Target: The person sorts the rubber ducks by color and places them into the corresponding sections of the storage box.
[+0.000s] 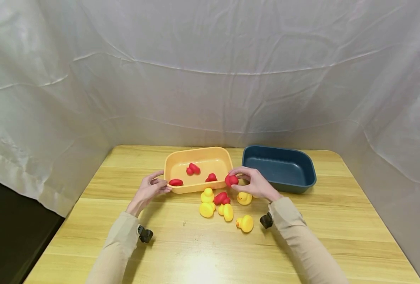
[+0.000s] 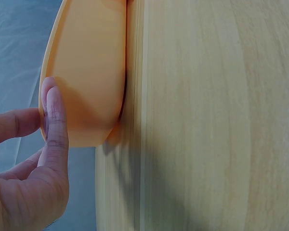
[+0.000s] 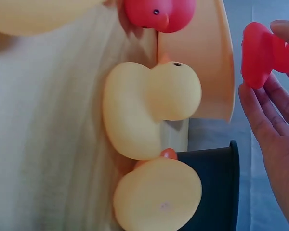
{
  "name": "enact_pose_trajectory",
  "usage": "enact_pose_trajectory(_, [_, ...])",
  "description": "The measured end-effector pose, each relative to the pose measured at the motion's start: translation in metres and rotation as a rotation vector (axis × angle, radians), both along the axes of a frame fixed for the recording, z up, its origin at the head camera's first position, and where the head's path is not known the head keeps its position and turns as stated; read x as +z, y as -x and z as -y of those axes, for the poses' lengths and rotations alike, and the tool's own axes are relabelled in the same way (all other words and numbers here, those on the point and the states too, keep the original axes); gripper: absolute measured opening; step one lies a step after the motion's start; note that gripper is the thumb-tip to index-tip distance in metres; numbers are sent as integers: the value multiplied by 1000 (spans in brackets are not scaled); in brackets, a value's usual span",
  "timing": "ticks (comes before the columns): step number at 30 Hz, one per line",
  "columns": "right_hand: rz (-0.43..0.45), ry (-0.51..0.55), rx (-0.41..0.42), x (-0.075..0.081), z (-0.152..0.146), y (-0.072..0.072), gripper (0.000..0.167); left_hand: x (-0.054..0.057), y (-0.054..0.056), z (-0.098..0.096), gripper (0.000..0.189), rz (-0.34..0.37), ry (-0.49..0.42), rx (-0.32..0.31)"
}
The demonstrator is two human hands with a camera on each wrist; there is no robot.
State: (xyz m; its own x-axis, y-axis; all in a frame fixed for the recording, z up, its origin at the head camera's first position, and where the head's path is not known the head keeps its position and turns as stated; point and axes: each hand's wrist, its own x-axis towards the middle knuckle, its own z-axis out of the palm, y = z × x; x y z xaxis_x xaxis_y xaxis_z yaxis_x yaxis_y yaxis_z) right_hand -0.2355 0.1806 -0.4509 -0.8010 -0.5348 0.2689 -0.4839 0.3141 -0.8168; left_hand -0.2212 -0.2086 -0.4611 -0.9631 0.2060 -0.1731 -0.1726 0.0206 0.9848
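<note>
A red duck (image 1: 232, 180) is sitting at rim height or higher by the right end of the orange tray (image 1: 195, 189), on the right hand's (image 1: 253, 182) left side; thumb and fingers are pinching it. The farther left hand (image 1: 151, 188) is gripping the tray's near-left corner. Yellow ducks (image 1: 246, 224) are lying nearer on the bench (image 1: 181, 252).

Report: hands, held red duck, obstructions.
Left hand pinches orange tray by its rim. Right hand holds red duck at tray's right end. No obstruction visible; yellow ducks on table nearby.
</note>
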Motion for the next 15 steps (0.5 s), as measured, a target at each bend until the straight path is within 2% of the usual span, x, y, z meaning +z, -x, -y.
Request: enact_pose_trajectory(15, [60, -64, -27, 20, 6, 19, 41, 0, 0, 0, 63, 2, -8, -2])
